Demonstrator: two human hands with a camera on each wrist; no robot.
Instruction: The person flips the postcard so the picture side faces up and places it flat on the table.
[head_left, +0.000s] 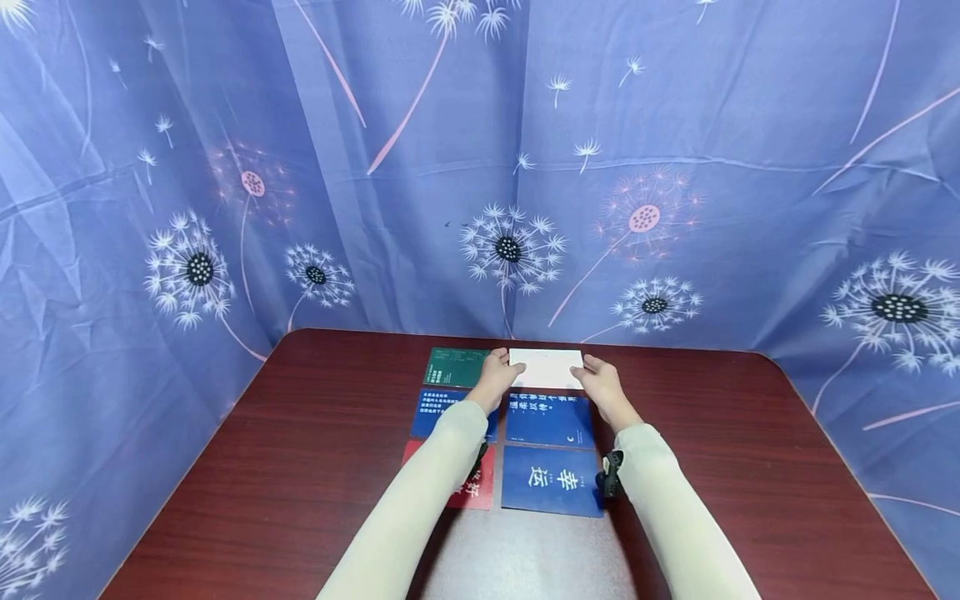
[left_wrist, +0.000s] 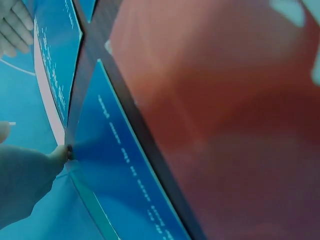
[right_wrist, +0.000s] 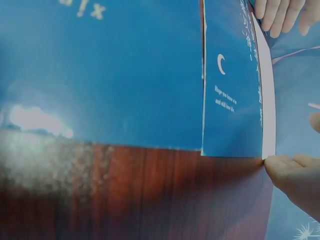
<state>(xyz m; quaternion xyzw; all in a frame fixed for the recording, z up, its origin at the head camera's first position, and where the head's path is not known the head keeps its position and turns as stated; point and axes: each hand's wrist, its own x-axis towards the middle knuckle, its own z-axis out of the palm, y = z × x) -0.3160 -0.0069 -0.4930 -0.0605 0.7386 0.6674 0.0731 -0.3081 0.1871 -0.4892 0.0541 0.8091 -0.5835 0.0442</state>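
At the far side of the table, a white card lies between my hands. My left hand pinches its left edge, with the thumb over the top face. The card's right edge is pinched by my right hand; its thumb also lies on top. In the right wrist view the white card appears as a thin strip beside a blue card with a moon. That same blue card lies just nearer than the white one. Beside my left hand is a green card.
Nearer on the brown table lie a blue card with white writing, a red card partly under my left sleeve, and a blue card with large characters. A blue dandelion curtain hangs behind.
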